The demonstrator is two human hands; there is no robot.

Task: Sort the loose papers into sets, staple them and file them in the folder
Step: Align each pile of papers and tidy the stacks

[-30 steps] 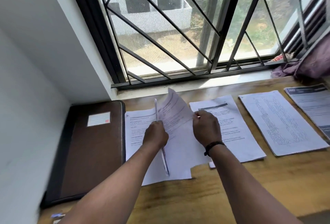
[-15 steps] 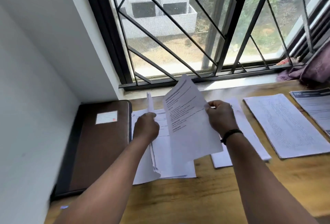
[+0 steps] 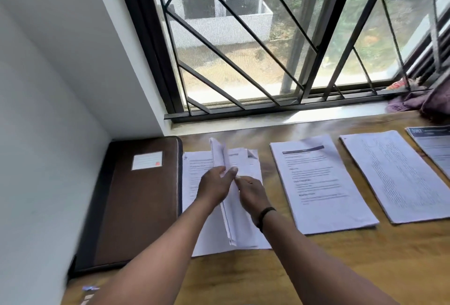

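Observation:
A closed brown folder (image 3: 136, 202) with a white label lies at the table's left end against the wall. Just right of it a flat white paper (image 3: 192, 178) rests on the table, and over it my left hand (image 3: 214, 186) holds a thin bundle of sheets (image 3: 231, 222) edge-up. My right hand (image 3: 252, 194) pinches the same bundle from the right side, its fingers touching those of the left hand. Three more paper sets lie in a row to the right: one with a dark heading bar (image 3: 319, 183), a text-covered one (image 3: 399, 175), and a blue-headed one (image 3: 433, 144).
The wooden table (image 3: 292, 268) runs along a barred window (image 3: 255, 49) with a sill. Purple cloth (image 3: 418, 102) is bunched at the far right of the sill. A white wall (image 3: 43, 134) closes off the left side. A small blurred object (image 3: 90, 289) lies at the table's front left.
The sheet that my right hand held up and apart has come down onto the bundle in my left hand. Both hands have closed together on the bundle, lower over the table.

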